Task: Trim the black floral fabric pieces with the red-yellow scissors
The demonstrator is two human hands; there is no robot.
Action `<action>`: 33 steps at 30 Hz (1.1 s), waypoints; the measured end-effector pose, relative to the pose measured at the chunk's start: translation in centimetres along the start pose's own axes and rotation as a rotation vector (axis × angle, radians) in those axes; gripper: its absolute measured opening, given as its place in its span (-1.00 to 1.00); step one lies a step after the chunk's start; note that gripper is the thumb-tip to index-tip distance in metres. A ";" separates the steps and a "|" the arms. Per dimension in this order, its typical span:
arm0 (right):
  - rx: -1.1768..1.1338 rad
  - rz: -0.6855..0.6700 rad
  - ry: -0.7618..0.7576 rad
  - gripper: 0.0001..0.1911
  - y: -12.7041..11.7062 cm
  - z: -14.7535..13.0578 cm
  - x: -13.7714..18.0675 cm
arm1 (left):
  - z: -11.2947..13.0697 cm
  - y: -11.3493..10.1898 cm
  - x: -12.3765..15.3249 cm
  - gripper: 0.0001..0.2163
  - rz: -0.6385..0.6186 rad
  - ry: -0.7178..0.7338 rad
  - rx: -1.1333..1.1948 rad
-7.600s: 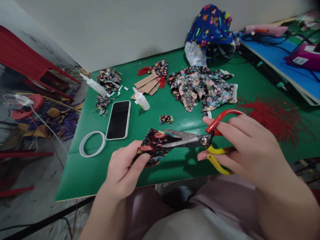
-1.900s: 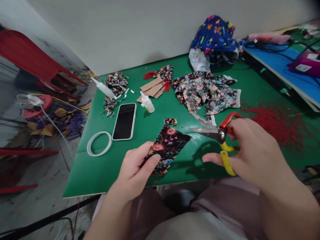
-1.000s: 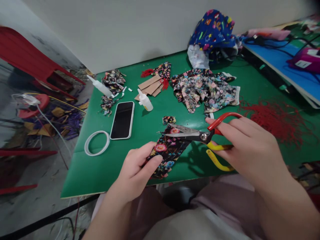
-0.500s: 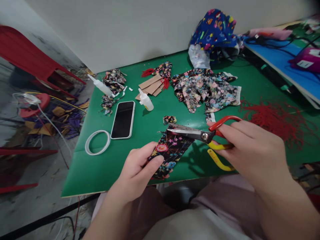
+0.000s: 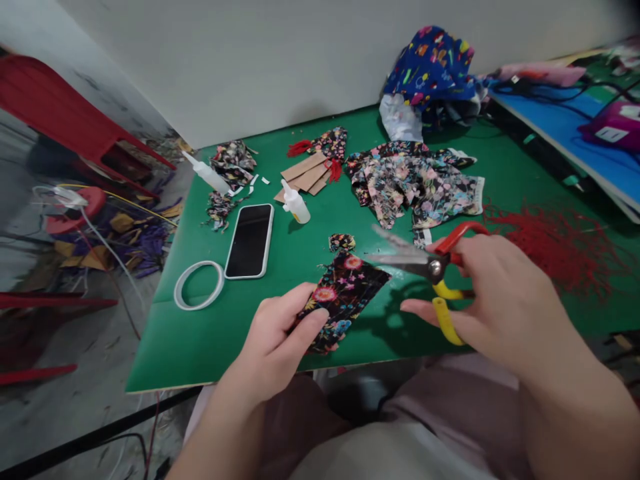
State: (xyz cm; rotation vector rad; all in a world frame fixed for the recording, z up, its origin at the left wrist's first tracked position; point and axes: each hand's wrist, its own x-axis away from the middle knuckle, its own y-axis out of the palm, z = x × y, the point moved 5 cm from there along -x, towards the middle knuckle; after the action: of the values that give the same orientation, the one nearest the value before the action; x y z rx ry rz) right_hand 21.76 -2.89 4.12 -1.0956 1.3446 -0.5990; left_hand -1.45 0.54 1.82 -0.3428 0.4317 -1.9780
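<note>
My left hand [image 5: 280, 337] pinches a black floral fabric piece [image 5: 347, 287] between thumb and fingers, above the front edge of the green table. My right hand [image 5: 505, 300] holds scissors [image 5: 435, 268] with one red and one yellow handle. Their blades are spread apart and point left, just past the fabric's upper right corner. A small floral scrap [image 5: 342, 243] lies on the table behind the held piece. Farther back sits a heap of floral cloth [image 5: 400, 180]. Part of the held fabric is hidden by my left fingers.
A phone [image 5: 249, 241] and a roll of white tape [image 5: 199, 285] lie at left. Two glue bottles [image 5: 297, 203] [image 5: 206, 172] are near cardboard strips [image 5: 306, 175] and floral scraps [image 5: 235, 163]. Red threads [image 5: 545, 243] spread at right, before a blue board [image 5: 590, 140]. A red chair [image 5: 75, 110] stands left.
The scissors have drawn back to the right, off the fabric, and their blades have opened. My left hand keeps hold of the fabric in nearly the same place.
</note>
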 end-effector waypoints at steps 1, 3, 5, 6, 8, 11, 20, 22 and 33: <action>-0.005 -0.026 -0.030 -0.48 0.2 -0.2 0.0 | 0.1 0.0 0.0 -0.80 -0.006 0.005 -0.020; -0.004 -0.054 -0.056 -0.53 0.5 -0.4 -0.1 | 0.3 0.0 -0.1 -0.80 -0.021 0.015 -0.057; 0.010 -0.064 -0.062 -0.57 0.6 -0.5 -0.2 | 0.5 0.1 -0.2 -0.79 -0.038 0.021 -0.085; 0.018 -0.065 -0.067 -0.58 0.6 -0.6 -0.2 | 0.7 0.1 -0.2 -0.78 -0.042 0.021 -0.099; 0.034 -0.069 -0.080 -0.59 0.6 -0.7 -0.2 | 0.9 0.2 -0.3 -0.78 -0.050 0.023 -0.130; 0.049 -0.081 -0.081 -0.56 0.5 -0.8 -0.2 | 1.2 0.3 -0.4 -0.78 -0.050 0.035 -0.176; 0.053 -0.038 -0.065 -0.61 0.2 -0.7 -0.3 | 0.8 0.3 -0.3 -0.79 -0.060 0.032 -0.135; 0.053 -0.018 -0.060 -0.61 0.2 -0.7 -0.2 | 0.8 0.3 -0.2 -0.79 -0.062 0.027 -0.127; 0.113 0.041 -0.037 -0.63 -0.1 -0.8 -0.2 | 0.5 0.5 -0.3 -0.78 -0.078 0.008 -0.102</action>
State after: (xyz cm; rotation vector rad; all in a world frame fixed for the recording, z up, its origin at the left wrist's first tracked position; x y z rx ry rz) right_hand 20.96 -2.97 4.37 -0.9810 1.2829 -0.6144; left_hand -0.73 0.50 2.05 -0.4217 0.5325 -2.0385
